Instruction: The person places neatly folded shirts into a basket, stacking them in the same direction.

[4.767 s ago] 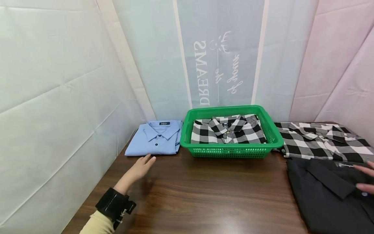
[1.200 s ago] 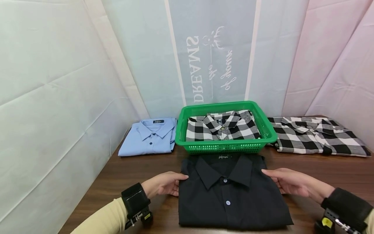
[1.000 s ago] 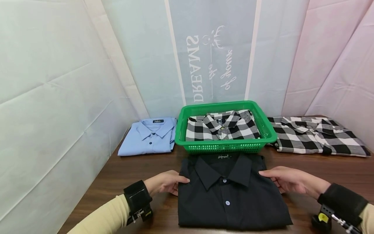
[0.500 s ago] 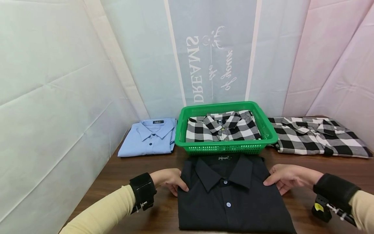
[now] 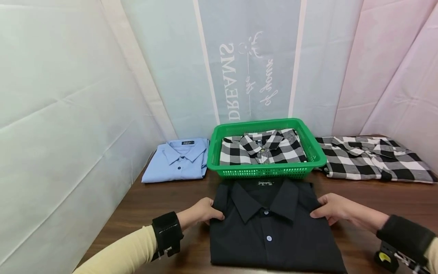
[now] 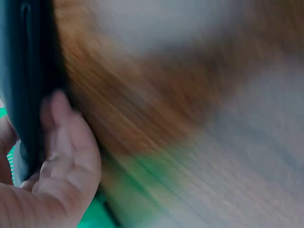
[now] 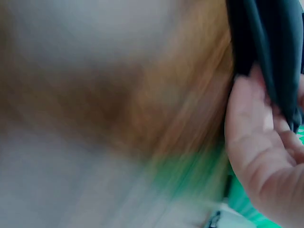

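From the head view, a folded black shirt (image 5: 272,224) is gripped at both shoulder edges by the left hand (image 5: 200,214) and right hand (image 5: 333,209), just before the green basket (image 5: 267,170). In the wrist views, fingers (image 6: 61,137) are seen curled under the fabric; it is judged soft, light and floppy, best supported from beneath at both sides.

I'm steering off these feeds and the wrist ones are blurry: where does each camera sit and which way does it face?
Head: above the table, looking forward and down at the black shirt, green basket and both hands, left hand, right hand.
Left wrist: beside the left hand, facing its palm gripping the shirt's edge; table blurred.
Right wrist: beside the right hand, facing its palm on the opposite edge.
All three show the black shirt.
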A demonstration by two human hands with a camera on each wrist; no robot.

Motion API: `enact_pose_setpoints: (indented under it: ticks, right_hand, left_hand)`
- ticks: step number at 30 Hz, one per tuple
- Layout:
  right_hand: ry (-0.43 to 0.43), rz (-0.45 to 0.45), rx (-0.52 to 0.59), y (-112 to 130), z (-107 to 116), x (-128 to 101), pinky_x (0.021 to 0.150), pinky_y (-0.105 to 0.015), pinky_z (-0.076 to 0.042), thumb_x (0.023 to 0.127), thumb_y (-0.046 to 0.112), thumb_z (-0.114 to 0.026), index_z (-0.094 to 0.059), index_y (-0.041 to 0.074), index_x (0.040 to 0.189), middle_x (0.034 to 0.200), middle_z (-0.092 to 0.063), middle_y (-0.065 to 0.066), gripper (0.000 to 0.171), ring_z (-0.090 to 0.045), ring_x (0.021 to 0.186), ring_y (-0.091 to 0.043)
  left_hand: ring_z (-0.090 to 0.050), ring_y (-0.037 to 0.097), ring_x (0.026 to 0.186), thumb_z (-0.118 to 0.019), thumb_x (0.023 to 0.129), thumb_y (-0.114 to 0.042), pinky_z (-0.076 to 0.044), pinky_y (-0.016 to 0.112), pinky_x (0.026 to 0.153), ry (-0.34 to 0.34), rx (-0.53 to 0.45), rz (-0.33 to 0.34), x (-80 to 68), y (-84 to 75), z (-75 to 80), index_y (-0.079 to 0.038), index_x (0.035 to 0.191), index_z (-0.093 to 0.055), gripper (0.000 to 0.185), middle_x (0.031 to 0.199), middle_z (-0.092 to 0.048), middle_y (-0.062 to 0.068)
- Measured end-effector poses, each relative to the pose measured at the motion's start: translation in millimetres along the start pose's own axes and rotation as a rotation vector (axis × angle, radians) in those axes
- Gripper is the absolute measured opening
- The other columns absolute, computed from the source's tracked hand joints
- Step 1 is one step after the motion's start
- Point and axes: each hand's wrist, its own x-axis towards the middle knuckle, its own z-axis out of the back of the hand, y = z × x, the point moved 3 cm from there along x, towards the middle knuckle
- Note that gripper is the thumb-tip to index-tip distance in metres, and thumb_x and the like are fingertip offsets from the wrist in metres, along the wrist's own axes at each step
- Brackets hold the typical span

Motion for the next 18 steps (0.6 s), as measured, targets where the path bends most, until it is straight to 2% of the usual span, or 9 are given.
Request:
enact_pose_setpoints:
  ticks: [4, 7, 12, 14, 16, 18]
  right_hand:
    - [-0.101, 0.068, -0.080, 4, 1, -16, 0.069, -0.034, -0.052, 0.084, 0.022, -0.065, -0.062, -0.007, 0.105, 0.090, -0.067, -0.007, 0.036, -0.063, 0.079, -0.017]
    - [-0.191, 0.129, -0.172, 12, 0, -32, 0.067, -0.030, -0.049, 0.085, 0.026, -0.064, -0.063, -0.003, 0.108, 0.092, -0.068, -0.006, 0.037, -0.061, 0.079, -0.009]
    - [-0.371, 0.215, -0.310, 23, -5, -58, 0.060, -0.022, -0.045, 0.085, 0.027, -0.065, -0.068, 0.006, 0.097, 0.082, -0.069, 0.002, 0.024, -0.055, 0.071, 0.004]
    - [-0.466, 0.268, -0.371, 27, -7, -68, 0.055, -0.020, -0.041, 0.082, 0.025, -0.069, -0.069, 0.011, 0.085, 0.072, -0.067, 0.007, 0.014, -0.050, 0.063, 0.005]
    - [-0.574, 0.376, -0.419, 31, -7, -76, 0.052, -0.017, -0.039, 0.075, 0.020, -0.075, -0.069, 0.015, 0.076, 0.067, -0.065, 0.012, 0.007, -0.049, 0.060, 0.007]
    - [-0.667, 0.525, -0.484, 35, -5, -84, 0.050, -0.012, -0.037, 0.066, 0.012, -0.080, -0.067, 0.017, 0.068, 0.063, -0.063, 0.015, 0.014, -0.047, 0.059, 0.011]
  left_hand:
    - [-0.054, 0.011, 0.060, -0.072, 0.072, -0.016, -0.046, 0.026, 0.055, -0.059, 0.056, -0.107, -14.0, -6.2, 7.1, -0.005, 0.075, -0.068, 0.012, 0.069, -0.062, -0.001]
    - [-0.050, 0.010, 0.061, -0.073, 0.073, -0.020, -0.042, 0.025, 0.056, -0.097, 0.106, -0.178, -27.6, -13.9, 15.1, -0.006, 0.071, -0.066, 0.016, 0.067, -0.060, -0.003]
    - [-0.051, 0.009, 0.059, -0.073, 0.074, -0.018, -0.043, 0.024, 0.055, -0.154, 0.138, -0.298, -50.7, -27.3, 26.2, -0.006, 0.066, -0.061, 0.018, 0.065, -0.058, -0.003]
    - [-0.049, 0.008, 0.056, -0.074, 0.073, -0.015, -0.042, 0.024, 0.053, -0.193, 0.167, -0.340, -59.7, -33.5, 30.7, -0.007, 0.062, -0.056, 0.022, 0.061, -0.054, -0.004]
    - [-0.046, 0.005, 0.054, -0.074, 0.073, -0.012, -0.041, 0.022, 0.051, -0.231, 0.225, -0.400, -67.8, -40.3, 35.0, -0.010, 0.060, -0.051, 0.026, 0.059, -0.050, -0.007]
    - [-0.041, 0.001, 0.052, -0.072, 0.075, -0.010, -0.037, 0.020, 0.050, -0.263, 0.296, -0.484, -75.3, -47.4, 39.7, -0.012, 0.059, -0.045, 0.032, 0.056, -0.043, -0.009]
